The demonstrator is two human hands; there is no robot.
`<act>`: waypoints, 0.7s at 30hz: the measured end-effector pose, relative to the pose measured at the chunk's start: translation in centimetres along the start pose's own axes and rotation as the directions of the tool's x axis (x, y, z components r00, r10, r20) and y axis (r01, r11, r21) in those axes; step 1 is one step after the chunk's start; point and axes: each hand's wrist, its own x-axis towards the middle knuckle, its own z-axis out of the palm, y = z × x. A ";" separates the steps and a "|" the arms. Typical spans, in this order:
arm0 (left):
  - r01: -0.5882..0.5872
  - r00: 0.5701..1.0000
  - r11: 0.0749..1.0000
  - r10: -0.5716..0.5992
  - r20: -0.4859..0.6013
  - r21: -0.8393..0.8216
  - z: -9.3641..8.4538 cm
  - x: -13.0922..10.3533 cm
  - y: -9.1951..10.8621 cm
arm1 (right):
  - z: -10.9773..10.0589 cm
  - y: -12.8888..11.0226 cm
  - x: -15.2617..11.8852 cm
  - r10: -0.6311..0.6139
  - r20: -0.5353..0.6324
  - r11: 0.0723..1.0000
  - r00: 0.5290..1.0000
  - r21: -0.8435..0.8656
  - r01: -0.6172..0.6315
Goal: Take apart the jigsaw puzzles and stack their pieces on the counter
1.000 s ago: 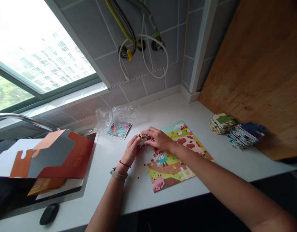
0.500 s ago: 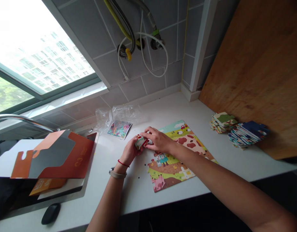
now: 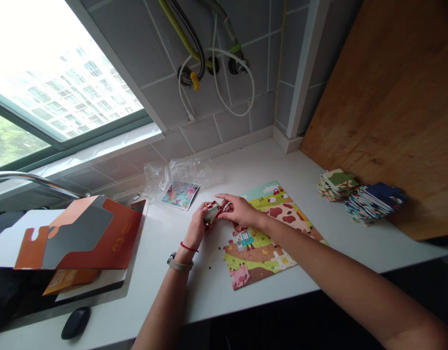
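My left hand is closed around a small stack of puzzle pieces, held just above the counter at the left side of a jigsaw puzzle. Fingers and thumb of my right hand pinch a puzzle piece at the stack's right edge; whether it is fully apart from the stack I cannot tell. Under my right wrist lies the jigsaw puzzle, a farm scene with a cow, a pig, sheep and a red tractor. My right hand and forearm hide part of it.
Two piles of puzzle pieces, one green and one dark blue, stand by the wooden board. A picture card and clear plastic wrapping lie behind my left hand. At left are an orange-grey folder and a black mouse.
My right hand has shifted slightly right and its fingers have spread away from the stack, with a piece between them. My left hand has turned a little with the stack.
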 end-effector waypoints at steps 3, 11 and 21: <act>0.000 0.999 1.000 0.000 0.045 0.014 -0.1 -0.1 0.0 | -0.2 -0.2 0.0 0.061 0.054 0.998 0.997 0.031 -0.063; 0.017 0.999 1.000 -0.015 0.050 -0.026 0.3 -0.4 0.2 | -0.2 -1.6 -0.5 -0.040 -0.002 0.990 0.999 -0.136 0.039; -0.030 0.999 0.999 0.031 -0.026 0.032 0.9 -0.8 0.4 | -0.1 -1.8 -0.6 -0.043 0.042 0.993 0.998 -0.105 0.047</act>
